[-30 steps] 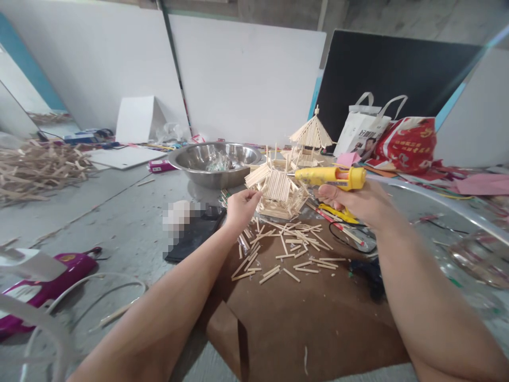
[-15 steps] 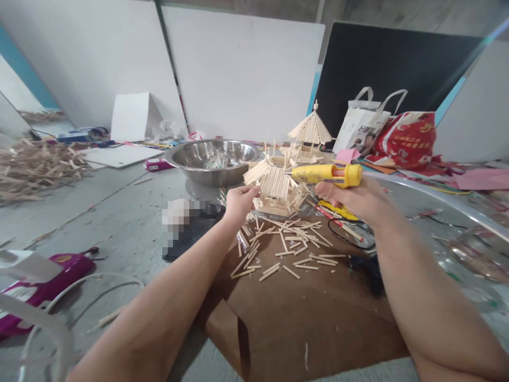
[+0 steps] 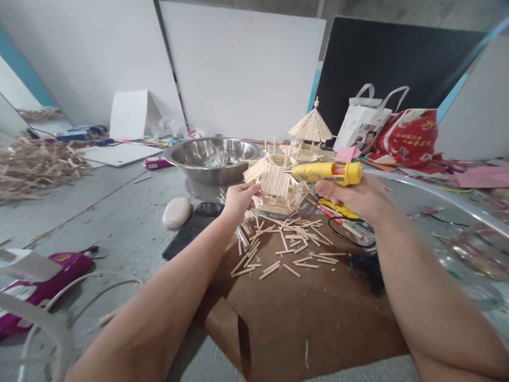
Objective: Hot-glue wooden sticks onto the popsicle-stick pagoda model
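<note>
Two stick models stand on the floor (image 3: 115, 223), a near model (image 3: 275, 181) with sloping roof panels and a far model (image 3: 311, 128) with one pointed roof; there is one yellow glue gun (image 3: 326, 172), one metal bowl (image 3: 217, 174), one black phone (image 3: 193, 232), one white oval object (image 3: 176, 213), and two bags, a white bag (image 3: 360, 127) and a red bag (image 3: 409, 139). The loose sticks (image 3: 292, 271), dozens of them, overlap too much to count on and around one brown sheet (image 3: 306, 323). The near model hides the lower part of the far one, the left forearm covers one end of the phone, a purple object (image 3: 73, 265) is cut off at the left edge, and the clear plastic (image 3: 219, 159) in the bowl is hard to make out. The near model sits just beyond the fingertips of the left hand (image 3: 237, 202), whose thumb and fingers are drawn together at its left side; whether they grip it or only touch it cannot be told. The right hand (image 3: 360, 197) is wrapped around the glue gun, right of the near model, and the nozzle points left at the front roof panel, contact unclear.
</note>
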{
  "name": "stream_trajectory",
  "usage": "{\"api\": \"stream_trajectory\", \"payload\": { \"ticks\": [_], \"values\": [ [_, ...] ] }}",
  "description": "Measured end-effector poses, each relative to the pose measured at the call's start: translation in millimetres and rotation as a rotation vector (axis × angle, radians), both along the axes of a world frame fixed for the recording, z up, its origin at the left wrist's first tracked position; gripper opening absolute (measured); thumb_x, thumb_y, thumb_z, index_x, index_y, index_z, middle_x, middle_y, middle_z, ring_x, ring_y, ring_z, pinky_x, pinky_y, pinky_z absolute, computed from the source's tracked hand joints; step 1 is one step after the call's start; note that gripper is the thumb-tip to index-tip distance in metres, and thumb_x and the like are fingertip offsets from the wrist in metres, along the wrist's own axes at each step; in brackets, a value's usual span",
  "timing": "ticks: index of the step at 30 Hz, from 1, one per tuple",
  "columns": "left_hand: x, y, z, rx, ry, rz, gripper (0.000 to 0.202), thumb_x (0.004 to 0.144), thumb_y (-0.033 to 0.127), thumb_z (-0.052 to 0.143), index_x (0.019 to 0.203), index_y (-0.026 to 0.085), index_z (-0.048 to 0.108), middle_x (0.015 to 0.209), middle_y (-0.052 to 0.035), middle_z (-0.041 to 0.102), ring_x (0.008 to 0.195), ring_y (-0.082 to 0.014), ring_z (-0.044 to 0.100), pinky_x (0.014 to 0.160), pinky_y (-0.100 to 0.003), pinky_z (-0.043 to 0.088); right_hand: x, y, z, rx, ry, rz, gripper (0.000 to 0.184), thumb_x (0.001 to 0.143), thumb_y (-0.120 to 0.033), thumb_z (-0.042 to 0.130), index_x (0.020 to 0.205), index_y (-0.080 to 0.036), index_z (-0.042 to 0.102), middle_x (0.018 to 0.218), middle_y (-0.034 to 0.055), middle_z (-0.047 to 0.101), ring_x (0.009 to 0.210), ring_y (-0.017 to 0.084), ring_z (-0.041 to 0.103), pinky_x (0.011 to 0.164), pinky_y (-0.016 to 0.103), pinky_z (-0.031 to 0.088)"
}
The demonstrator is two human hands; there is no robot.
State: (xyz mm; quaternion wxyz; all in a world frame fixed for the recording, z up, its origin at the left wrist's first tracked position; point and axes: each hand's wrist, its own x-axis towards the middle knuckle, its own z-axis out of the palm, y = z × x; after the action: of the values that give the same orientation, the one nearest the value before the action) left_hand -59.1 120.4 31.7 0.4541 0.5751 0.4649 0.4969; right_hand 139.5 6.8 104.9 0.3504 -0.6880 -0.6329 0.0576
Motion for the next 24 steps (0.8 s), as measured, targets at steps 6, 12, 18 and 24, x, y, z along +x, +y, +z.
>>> {"api": "stream_trajectory", "payload": {
  "ticks": [6, 12, 18, 24],
  "values": [
    [-2.3, 0.6, 1.8, -0.027, -0.007, -0.038, 0.021, 0.064, 0.030, 0.057, 0.058, 0.011, 0.057, 0.062, -0.0047, 0.061, 0.030, -0.0022, 0.038, 0.030, -0.019, 0.024, -4.0, -3.5, 5.4, -0.053, 0.037, -0.012, 0.043, 0.059, -0.060, 0.051, 0.061, -0.017, 0.055, 0.045, 0.0001, 0.049, 0.047, 0.012, 0.046, 0.040, 0.024, 0.032],
    [-2.4, 0.8, 2.3, -0.026, -0.003, -0.046, 0.021, 0.064, 0.031, 0.057, 0.057, 0.011, 0.058, 0.062, -0.0049, 0.060, 0.030, -0.0023, 0.037, 0.030, -0.019, 0.024, -1.3, -0.7, 0.6, -0.018, 0.039, -0.002, 0.041, 0.058, -0.060, 0.052, 0.060, -0.019, 0.055, 0.045, -0.0009, 0.049, 0.045, 0.012, 0.046, 0.038, 0.024, 0.031],
    [-1.1, -1.0, 3.6, 0.012, 0.061, 0.001, 0.019, 0.065, 0.027, 0.057, 0.056, 0.010, 0.058, 0.056, -0.0038, 0.058, 0.031, -0.0020, 0.036, 0.031, -0.018, 0.025, 2.8, 3.5, -4.7, 0.051, 0.008, 0.016, 0.040, 0.060, -0.059, 0.052, 0.071, -0.022, 0.061, 0.047, -0.0012, 0.048, 0.050, 0.014, 0.049, 0.040, 0.025, 0.033],
    [-2.2, -0.2, 3.6, -0.001, 0.050, -0.015, 0.018, 0.065, 0.027, 0.057, 0.057, 0.010, 0.059, 0.060, -0.0050, 0.059, 0.030, -0.0020, 0.036, 0.031, -0.019, 0.025, 1.4, 2.7, -3.9, 0.022, -0.002, -0.027, 0.043, 0.059, -0.061, 0.051, 0.071, -0.021, 0.061, 0.046, -0.0009, 0.049, 0.047, 0.013, 0.047, 0.040, 0.025, 0.032]
  ]
}}
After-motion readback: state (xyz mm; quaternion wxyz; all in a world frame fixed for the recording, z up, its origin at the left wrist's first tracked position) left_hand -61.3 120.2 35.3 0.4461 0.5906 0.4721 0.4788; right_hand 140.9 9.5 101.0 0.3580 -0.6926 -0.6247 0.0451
